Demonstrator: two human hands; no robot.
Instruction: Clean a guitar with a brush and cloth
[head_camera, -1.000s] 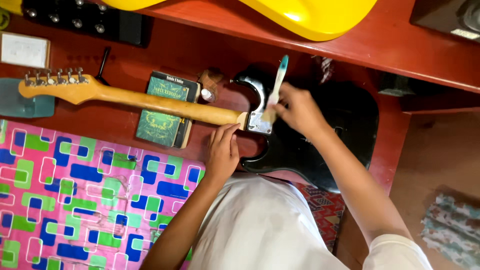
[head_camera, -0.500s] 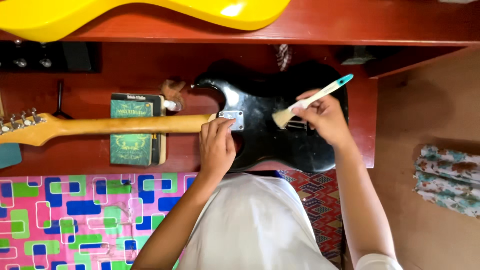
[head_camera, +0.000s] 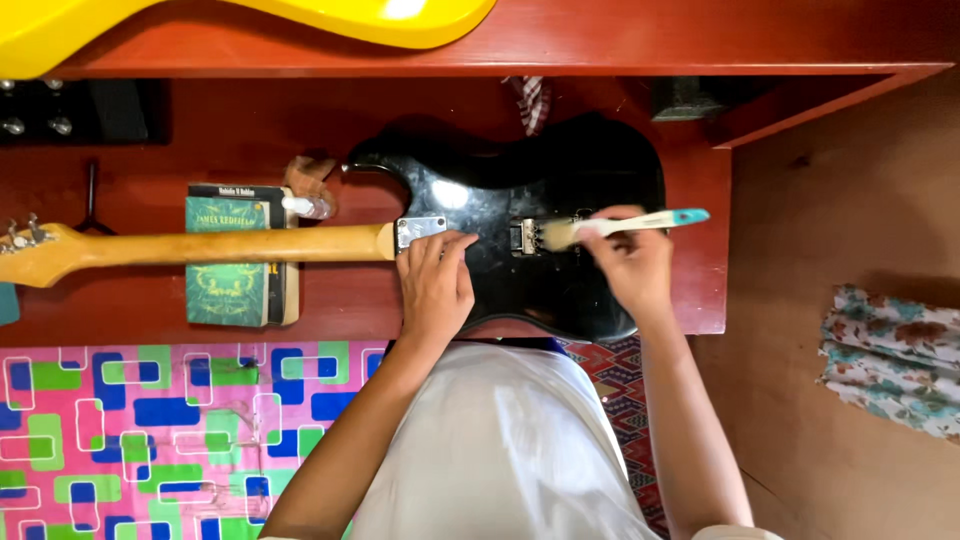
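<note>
A black electric guitar body (head_camera: 520, 250) lies flat on the red counter (head_camera: 250, 150), its pale wooden neck (head_camera: 220, 245) running out to the left over a green book (head_camera: 232, 258). The left hand (head_camera: 435, 285) rests open, fingers spread, on the body just beside the metal neck plate (head_camera: 420, 230). The right hand (head_camera: 630, 265) is closed around a small paintbrush (head_camera: 620, 225) with a white handle and teal tip, bristles touching the guitar near a metal fitting. A yellow guitar (head_camera: 250, 20) lies on the shelf above.
</note>
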